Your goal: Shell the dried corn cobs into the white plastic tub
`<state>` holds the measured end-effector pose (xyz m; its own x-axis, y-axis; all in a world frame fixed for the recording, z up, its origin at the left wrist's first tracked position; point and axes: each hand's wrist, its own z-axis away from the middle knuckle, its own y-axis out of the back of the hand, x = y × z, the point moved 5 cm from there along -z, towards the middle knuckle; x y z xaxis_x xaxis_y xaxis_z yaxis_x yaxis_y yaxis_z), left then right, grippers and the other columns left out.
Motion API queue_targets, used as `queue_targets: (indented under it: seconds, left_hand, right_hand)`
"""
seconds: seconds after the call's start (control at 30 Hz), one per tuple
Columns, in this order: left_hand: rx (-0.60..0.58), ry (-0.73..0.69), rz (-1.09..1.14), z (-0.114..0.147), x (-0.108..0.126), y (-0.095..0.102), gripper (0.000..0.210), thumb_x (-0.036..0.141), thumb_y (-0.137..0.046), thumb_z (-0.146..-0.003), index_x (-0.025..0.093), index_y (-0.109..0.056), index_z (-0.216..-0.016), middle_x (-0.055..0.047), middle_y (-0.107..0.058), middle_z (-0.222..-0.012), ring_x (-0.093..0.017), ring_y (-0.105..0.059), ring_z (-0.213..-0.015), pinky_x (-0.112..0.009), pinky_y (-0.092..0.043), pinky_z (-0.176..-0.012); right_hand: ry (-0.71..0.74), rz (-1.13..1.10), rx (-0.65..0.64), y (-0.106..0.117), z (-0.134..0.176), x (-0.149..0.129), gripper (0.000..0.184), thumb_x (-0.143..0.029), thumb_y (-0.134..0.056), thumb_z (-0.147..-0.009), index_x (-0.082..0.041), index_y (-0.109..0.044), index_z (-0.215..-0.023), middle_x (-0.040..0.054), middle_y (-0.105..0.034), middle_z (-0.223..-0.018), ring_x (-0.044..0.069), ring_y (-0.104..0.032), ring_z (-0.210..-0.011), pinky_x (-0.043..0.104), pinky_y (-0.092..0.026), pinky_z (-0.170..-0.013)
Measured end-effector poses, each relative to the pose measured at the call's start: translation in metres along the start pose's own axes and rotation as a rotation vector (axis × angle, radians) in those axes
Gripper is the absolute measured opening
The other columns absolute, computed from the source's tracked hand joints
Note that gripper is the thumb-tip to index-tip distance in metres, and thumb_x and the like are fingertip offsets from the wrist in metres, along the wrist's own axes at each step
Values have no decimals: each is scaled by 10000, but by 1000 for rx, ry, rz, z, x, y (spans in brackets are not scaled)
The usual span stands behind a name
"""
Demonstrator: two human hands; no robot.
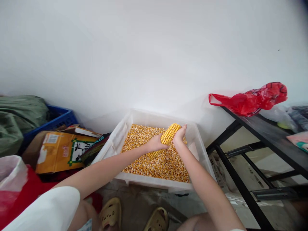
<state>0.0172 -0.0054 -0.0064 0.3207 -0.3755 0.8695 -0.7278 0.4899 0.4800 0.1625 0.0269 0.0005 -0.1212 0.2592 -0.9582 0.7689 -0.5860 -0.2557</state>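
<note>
A yellow corn cob [170, 134], full of kernels, is held tilted above a white plastic bin [157, 183]. My left hand [156, 143] is closed around its lower left end. At its upper right end my right hand [180, 134] grips it, with the thumb side pointing up. Loose corn kernels [139, 138] fill the bin beneath both hands. A second corn cob [154, 154] lies on the kernels just below my left hand, partly covered by it.
A black metal-framed table [264, 128] stands at the right with a red plastic bag [255, 99] on top. On the left are an orange cardboard box [56, 150], a blue crate [64, 117] and a green sack [21, 115]. The white wall rises behind the bin.
</note>
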Motion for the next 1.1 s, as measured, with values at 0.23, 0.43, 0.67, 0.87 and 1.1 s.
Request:
queue_targets:
  seconds: [0.23, 0.43, 0.67, 0.87, 1.1]
  left_hand:
    - [-146, -4, 497, 2, 14, -12, 490, 308, -642, -606, 148, -523, -1053, -50, -600, -996, -175, -562, -879, -284, -436, -787]
    - [-177, 111, 583, 1, 7, -9, 521, 352, -635, -618, 162, -483, -1079, -41, -603, -862, -137, -559, -660, -261, -461, -599]
    - [72, 83, 70, -6, -9, 2, 604, 441, -634, -573, 171, -480, -1091, -49, -595, -969, -197, -558, -856, -283, -426, -746]
    - [102, 127, -399, 0, -11, 3, 569, 466, -604, -578, 206, -481, -1068, -37, -624, -810, -220, -588, -761, -275, -419, -657]
    - [9, 34, 40, 0, -2, -11, 549, 391, -621, -602, 152, -480, -1076, -51, -611, -974, -190, -576, -843, -273, -437, -727]
  right_hand:
    - [25, -24, 50, 9, -9, -5, 473, -580, -121, -770, -216, -357, -579, -31, -436, -488, 123, -471, -467, 255, -402, -486]
    - [350, 547, 100, 24, -18, -24, 456, -555, -279, -751, -178, -534, -736, 94, -589, -903, 201, -513, -918, 324, -392, -765]
    - [-267, -16, -103, 14, -22, 7, 546, -534, -65, -787, -197, -475, -657, 52, -591, -625, 190, -586, -627, 339, -458, -564]
    - [-278, -184, 28, 5, -6, 13, 518, -521, -68, -791, -206, -436, -607, 31, -549, -522, 177, -567, -524, 337, -472, -553]
    - [-1, 6, 167, 11, -6, -11, 422, -478, -214, -802, -206, -432, -565, -5, -508, -507, 126, -499, -479, 256, -429, -516]
